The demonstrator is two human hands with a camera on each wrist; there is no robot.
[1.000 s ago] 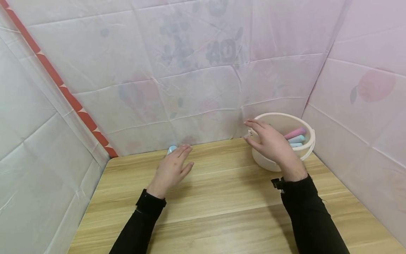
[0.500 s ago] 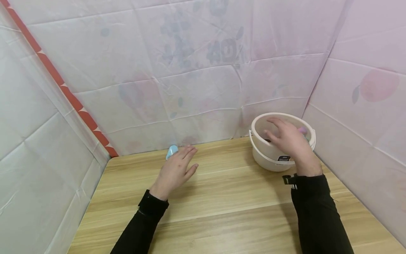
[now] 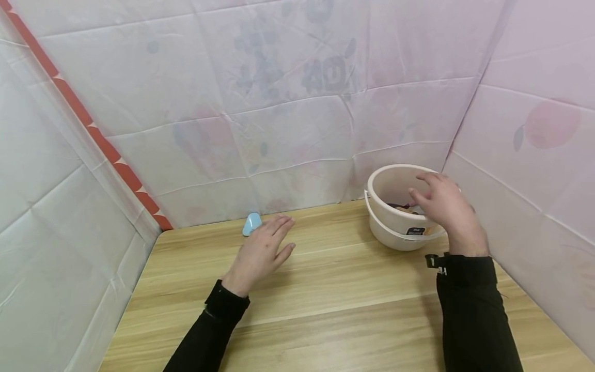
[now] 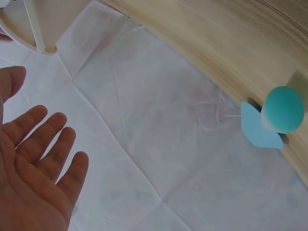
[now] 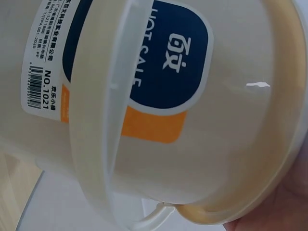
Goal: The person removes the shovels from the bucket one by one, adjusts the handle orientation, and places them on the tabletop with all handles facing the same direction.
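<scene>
Left hand: the left hand (image 3: 260,251) is hovering just above the bench (image 3: 325,310), palm down, fingers straight and a little spread, holding nothing; in the left wrist view its fingers (image 4: 45,144) are lying loose and flat.
Blue piece: a small light-blue piece (image 3: 251,223) is sitting on the bench at the foot of the back sheet, just beyond the left fingertips and apart from them; in the left wrist view the blue piece (image 4: 274,118) is showing a rounded knob on a flat base.
Right hand: the right hand (image 3: 444,207) is reaching over the near right rim of the bucket (image 3: 395,227), fingers lightly bent and open; whether they are touching the rim or anything inside, the pictures are not showing.
Bucket: the cream plastic bucket is standing upright at the far right corner of the bench, near the pink sheets; its thin handle is lying down around the wall. In the right wrist view the bucket (image 5: 159,106) is filling the frame, showing a blue and orange label and a barcode sticker.
Inside the bucket: something dark is lying at the bottom, too hidden to tell apart.
Sleeves: both arms are wearing black sleeves (image 3: 469,310).
</scene>
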